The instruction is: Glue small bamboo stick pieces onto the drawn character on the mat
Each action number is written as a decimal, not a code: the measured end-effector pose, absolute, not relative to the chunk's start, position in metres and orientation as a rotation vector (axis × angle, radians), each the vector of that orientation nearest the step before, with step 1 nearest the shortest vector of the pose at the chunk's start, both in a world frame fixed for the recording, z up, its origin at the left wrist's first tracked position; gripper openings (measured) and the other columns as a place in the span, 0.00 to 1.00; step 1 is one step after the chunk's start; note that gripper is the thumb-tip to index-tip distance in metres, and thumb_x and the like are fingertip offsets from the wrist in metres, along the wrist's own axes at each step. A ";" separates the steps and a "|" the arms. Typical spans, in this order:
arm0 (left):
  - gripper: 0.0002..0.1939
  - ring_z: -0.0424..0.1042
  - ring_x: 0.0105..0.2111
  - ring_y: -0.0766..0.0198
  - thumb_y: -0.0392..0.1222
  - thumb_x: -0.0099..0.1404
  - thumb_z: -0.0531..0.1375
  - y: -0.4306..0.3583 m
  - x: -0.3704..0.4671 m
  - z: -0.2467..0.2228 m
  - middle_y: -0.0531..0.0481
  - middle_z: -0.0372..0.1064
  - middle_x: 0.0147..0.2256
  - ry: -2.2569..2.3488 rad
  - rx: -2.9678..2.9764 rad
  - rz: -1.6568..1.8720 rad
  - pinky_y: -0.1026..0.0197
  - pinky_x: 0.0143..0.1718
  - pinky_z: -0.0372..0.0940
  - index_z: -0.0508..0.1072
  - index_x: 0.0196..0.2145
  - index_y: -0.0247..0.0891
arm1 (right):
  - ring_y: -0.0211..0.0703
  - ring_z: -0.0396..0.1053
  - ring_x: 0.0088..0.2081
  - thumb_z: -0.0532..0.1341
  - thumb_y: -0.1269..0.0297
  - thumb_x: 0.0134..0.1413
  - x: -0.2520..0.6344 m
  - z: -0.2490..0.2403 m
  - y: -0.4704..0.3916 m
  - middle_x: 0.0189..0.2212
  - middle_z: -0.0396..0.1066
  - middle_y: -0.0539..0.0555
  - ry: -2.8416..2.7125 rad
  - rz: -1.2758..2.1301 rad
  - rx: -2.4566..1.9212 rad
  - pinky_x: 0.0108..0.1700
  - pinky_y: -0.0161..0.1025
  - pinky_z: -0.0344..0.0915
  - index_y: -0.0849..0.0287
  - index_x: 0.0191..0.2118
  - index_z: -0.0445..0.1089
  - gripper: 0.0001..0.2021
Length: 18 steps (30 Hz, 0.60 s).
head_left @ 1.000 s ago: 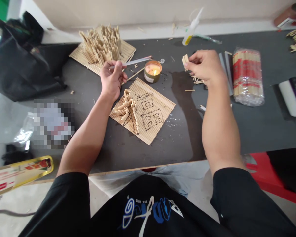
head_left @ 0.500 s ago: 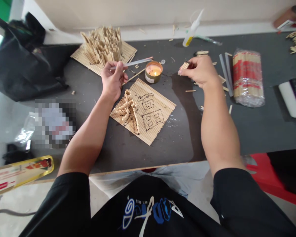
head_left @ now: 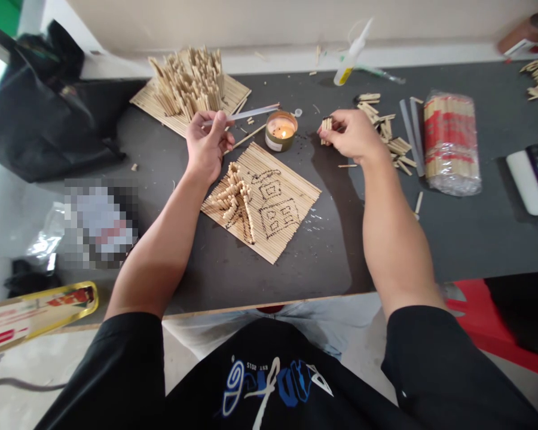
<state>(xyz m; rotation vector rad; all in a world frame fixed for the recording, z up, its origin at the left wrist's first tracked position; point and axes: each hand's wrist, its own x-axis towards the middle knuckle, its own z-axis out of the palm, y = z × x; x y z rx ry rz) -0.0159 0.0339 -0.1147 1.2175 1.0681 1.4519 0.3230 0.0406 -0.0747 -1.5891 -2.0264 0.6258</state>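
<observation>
My left hand (head_left: 208, 145) is closed on a translucent glue stick (head_left: 251, 113), whose darkened tip is above the rim of a lit candle tin (head_left: 281, 131). Between the fingers of my right hand (head_left: 352, 134) is a small bundle of short sticks (head_left: 326, 129) with dark upper ends, held right of the candle. Below the candle lies a square mat of sticks (head_left: 291, 179), marked with dark outlined characters. Short sticks stand glued upright on the mat's left part (head_left: 233, 194). My right hand partly hides a pile of short sticks (head_left: 399, 146).
Behind my left hand, another mat (head_left: 235, 89) bears many upright sticks. A glue bottle (head_left: 352, 57) stands at the back. On the right are two glue sticks (head_left: 412, 134), a wrapped stick bundle (head_left: 451, 143) and a white-and-black object (head_left: 529, 179). A black bag (head_left: 49, 119) sits left.
My right hand has moved slightly left toward the candle and turned, so the bundle's sticks now point downward. More of the loose pile shows behind it. My left hand has hardly moved.
</observation>
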 end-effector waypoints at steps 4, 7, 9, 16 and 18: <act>0.35 0.72 0.49 0.54 0.82 0.53 0.60 0.034 -0.016 -0.115 0.53 0.74 0.42 1.040 1.280 1.456 0.42 0.48 0.70 0.67 0.43 0.51 | 0.44 0.74 0.42 0.61 0.66 0.65 0.323 -0.077 0.042 0.41 0.77 0.53 -2.059 0.554 -1.712 0.45 0.39 0.69 0.56 0.41 0.71 0.02; 0.37 0.71 0.49 0.53 0.83 0.53 0.60 0.034 -0.016 -0.114 0.53 0.74 0.42 1.066 1.308 1.458 0.42 0.48 0.70 0.67 0.44 0.51 | 0.46 0.73 0.41 0.61 0.65 0.65 0.323 -0.078 0.043 0.40 0.77 0.54 -2.069 0.532 -1.704 0.46 0.41 0.69 0.56 0.40 0.70 0.02; 0.37 0.71 0.48 0.55 0.82 0.53 0.61 0.034 -0.016 -0.114 0.53 0.74 0.42 1.096 1.321 1.453 0.43 0.47 0.69 0.66 0.44 0.51 | 0.46 0.73 0.40 0.61 0.66 0.64 0.323 -0.078 0.043 0.39 0.77 0.55 -2.065 0.553 -1.654 0.45 0.40 0.69 0.57 0.39 0.70 0.02; 0.40 0.72 0.50 0.54 0.86 0.49 0.59 0.033 -0.015 -0.112 0.54 0.75 0.42 1.129 1.285 1.462 0.42 0.49 0.68 0.66 0.42 0.50 | 0.45 0.74 0.39 0.61 0.65 0.64 0.321 -0.074 0.040 0.37 0.76 0.53 -2.068 0.607 -1.621 0.41 0.38 0.68 0.56 0.37 0.68 0.03; 0.39 0.71 0.51 0.54 0.84 0.49 0.61 0.032 -0.014 -0.112 0.56 0.75 0.42 1.139 1.293 1.440 0.42 0.50 0.67 0.66 0.43 0.52 | 0.45 0.73 0.39 0.61 0.65 0.64 0.320 -0.071 0.038 0.37 0.76 0.53 -2.090 0.589 -1.630 0.41 0.39 0.68 0.55 0.36 0.67 0.04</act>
